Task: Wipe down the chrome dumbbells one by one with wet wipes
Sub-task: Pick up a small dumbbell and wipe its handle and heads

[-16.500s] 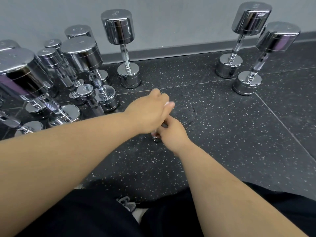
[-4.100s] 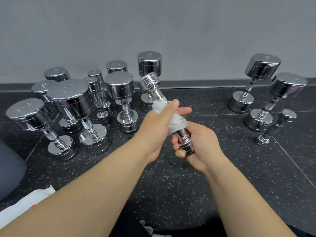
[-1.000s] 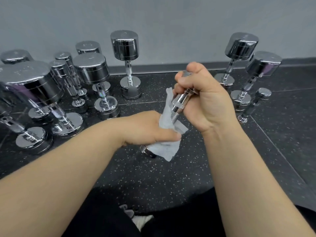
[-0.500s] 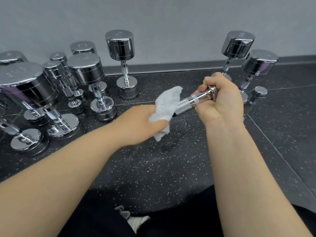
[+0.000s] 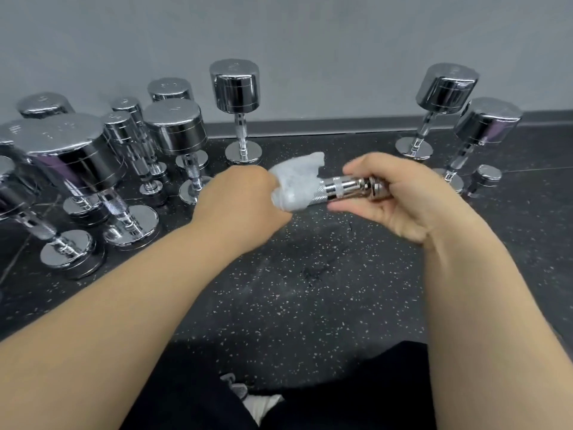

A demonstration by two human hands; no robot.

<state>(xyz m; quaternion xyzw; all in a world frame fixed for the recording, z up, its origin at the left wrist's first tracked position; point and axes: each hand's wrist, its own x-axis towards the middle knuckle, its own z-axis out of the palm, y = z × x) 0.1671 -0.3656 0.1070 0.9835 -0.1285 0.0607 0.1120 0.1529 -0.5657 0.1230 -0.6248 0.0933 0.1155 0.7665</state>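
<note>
You hold the small chrome dumbbell [image 5: 347,188] level in the air, above the middle of the speckled floor [image 5: 310,293]. Your right hand [image 5: 403,209] grasps its right end, thumb over and fingers under. Your left hand [image 5: 238,206] clenches the wet wipe [image 5: 294,184] round its left end, which the wipe hides; the knurled handle [image 5: 323,193] shows bare between your hands. A cluster of upright dumbbells [image 5: 175,131] stands at the floor's far left edge by the wall [image 5: 310,57], two tall dumbbells [image 5: 446,88] and a little dumbbell [image 5: 487,176] at the far right
</note>
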